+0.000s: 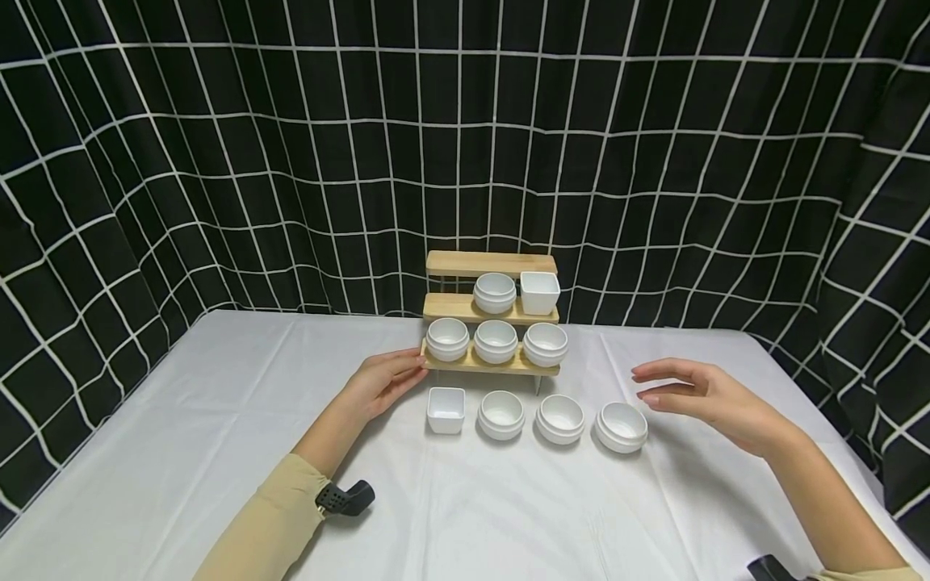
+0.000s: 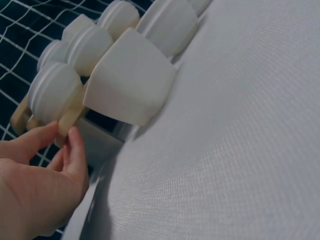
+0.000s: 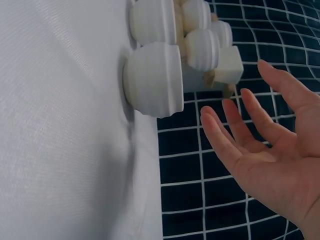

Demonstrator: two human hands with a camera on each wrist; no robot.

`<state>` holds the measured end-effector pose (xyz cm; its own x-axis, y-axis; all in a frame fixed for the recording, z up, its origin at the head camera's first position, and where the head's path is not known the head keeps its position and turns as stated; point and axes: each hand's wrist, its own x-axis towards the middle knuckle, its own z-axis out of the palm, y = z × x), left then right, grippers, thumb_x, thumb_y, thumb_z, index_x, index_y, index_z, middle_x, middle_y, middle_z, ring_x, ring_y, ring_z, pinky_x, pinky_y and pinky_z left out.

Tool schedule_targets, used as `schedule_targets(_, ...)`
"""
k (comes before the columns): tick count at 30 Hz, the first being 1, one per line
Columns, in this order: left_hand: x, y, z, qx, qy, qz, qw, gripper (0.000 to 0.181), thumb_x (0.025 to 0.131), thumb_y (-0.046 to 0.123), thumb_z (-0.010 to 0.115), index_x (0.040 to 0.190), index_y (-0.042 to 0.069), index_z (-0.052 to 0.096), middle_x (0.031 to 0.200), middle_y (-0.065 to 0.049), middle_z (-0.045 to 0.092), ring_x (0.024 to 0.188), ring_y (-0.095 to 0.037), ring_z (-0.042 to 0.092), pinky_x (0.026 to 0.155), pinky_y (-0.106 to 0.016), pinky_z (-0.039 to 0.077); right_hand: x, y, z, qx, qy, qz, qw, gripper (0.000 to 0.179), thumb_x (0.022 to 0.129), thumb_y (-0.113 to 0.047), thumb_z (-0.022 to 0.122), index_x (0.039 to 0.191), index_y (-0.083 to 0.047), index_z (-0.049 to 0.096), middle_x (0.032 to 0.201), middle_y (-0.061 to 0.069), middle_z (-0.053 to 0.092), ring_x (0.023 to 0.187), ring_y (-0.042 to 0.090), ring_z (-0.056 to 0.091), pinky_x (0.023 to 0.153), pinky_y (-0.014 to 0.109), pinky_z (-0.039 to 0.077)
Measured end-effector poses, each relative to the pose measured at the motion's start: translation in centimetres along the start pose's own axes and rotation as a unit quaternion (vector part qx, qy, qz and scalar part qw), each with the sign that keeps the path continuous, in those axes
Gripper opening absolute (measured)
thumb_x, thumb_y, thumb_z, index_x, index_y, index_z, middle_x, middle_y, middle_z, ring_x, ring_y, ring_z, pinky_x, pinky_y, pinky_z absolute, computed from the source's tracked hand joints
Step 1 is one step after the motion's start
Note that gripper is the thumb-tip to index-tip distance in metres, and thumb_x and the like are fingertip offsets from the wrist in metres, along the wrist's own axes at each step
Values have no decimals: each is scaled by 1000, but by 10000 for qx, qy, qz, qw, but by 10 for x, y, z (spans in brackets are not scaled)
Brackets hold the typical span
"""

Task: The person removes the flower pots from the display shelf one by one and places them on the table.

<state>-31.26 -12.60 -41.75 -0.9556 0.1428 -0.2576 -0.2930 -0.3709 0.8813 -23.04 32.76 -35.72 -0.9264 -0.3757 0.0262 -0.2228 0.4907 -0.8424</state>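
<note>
A three-tier wooden display stand (image 1: pixel 490 263) stands at the far middle of the table. My left hand (image 1: pixel 381 383) pinches the left end of its lowest shelf (image 2: pixel 70 112) between thumb and fingers. Three round white bowls (image 1: pixel 496 342) sit on that shelf. The middle shelf carries a round white bowl (image 1: pixel 495 295) and a square white bowl (image 1: pixel 540 295). Over the table to the right, my right hand (image 1: pixel 715 399) hovers with fingers apart and holds nothing. Nearest to it is the rightmost round white bowl (image 1: pixel 621 428), which also shows in the right wrist view.
In front of the stand, a square white bowl (image 1: pixel 446 410) and two more round bowls, one at the middle left (image 1: pixel 500 415) and one beside it (image 1: pixel 560 420), line up with the rightmost bowl. A white cloth (image 1: pixel 218 420) covers the table. Black gridded curtains (image 1: pixel 465 145) hang behind and at both sides.
</note>
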Motion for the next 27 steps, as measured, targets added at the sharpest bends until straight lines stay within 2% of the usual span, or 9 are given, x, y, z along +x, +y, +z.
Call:
schedule_targets(12, 0, 1, 0, 15, 11, -25, 10000, 47, 104, -8, 58, 149, -14, 47, 130, -22, 64, 90, -8, 72, 97, -21, 63, 5, -7, 0, -5, -30, -40, 10000, 48, 104, -16, 68, 145, 6, 54, 133, -17, 63, 115, 1, 68, 97, 10, 52)
schedule_targets(16, -1, 1, 0, -3, 17, -28, 10000, 47, 104, -8, 58, 149, -14, 48, 124, -19, 65, 89, -8, 72, 96, -20, 64, 9, -12, 0, 3, -52, -74, 10000, 48, 104, -15, 68, 144, 6, 55, 130, -17, 64, 114, 1, 68, 97, 11, 53)
schedule_targets(19, -1, 1, 0, -39, -4, -13, 10000, 46, 103, -9, 57, 148, -15, 48, 117, -16, 67, 88, -9, 72, 95, -20, 64, 12, -15, 1, 22, -70, -93, 9999, 47, 104, -15, 68, 144, 6, 55, 130, -14, 65, 114, 2, 68, 97, 12, 54)
schedule_targets(23, 0, 0, 0, -62, -27, -5, 10000, 47, 103, -10, 57, 149, -15, 47, 112, -14, 68, 88, -9, 72, 94, -20, 64, 17, -19, 2, 36, -111, -156, 9998, 47, 103, -15, 68, 144, 7, 55, 135, -2, 65, 114, 3, 69, 97, 13, 55)
schedule_targets(27, -1, 1, -1, -71, 0, -22, 10000, 47, 104, -9, 57, 149, -15, 47, 112, -13, 68, 87, -9, 72, 95, -20, 64, 22, -24, 3, 59, -133, -162, 9998, 47, 103, -14, 69, 143, 7, 55, 134, -3, 65, 114, 3, 69, 98, 14, 56)
